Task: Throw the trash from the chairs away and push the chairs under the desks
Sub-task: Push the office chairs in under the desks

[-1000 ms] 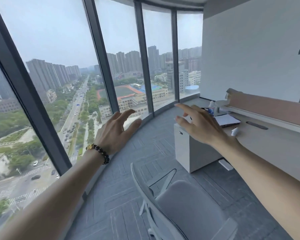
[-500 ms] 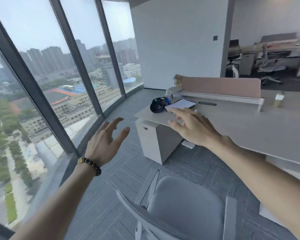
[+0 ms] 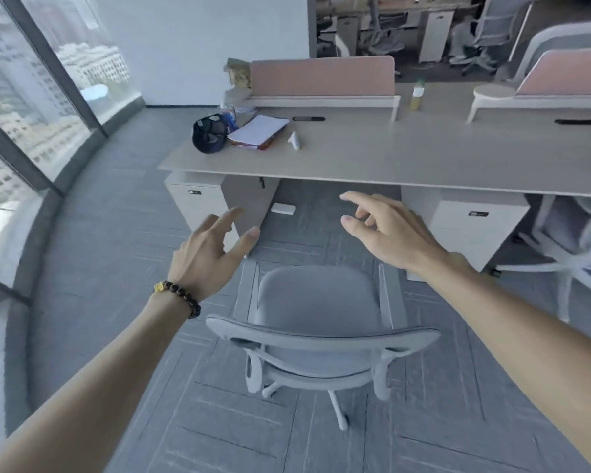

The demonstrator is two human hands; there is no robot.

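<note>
Chair [image 3: 316,302] now centred beneath hands [image 3: 209,256].

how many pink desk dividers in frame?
2. One divider stands at the back of the desk, behind the cap and papers. The other is at far right, cut off by the frame edge. More may lie outside view.

chairs near: 2 [image 3: 318,322] [image 3: 574,233] | desks: 1 [image 3: 389,155] | hands: 2 [image 3: 205,257] [image 3: 393,233]
</note>
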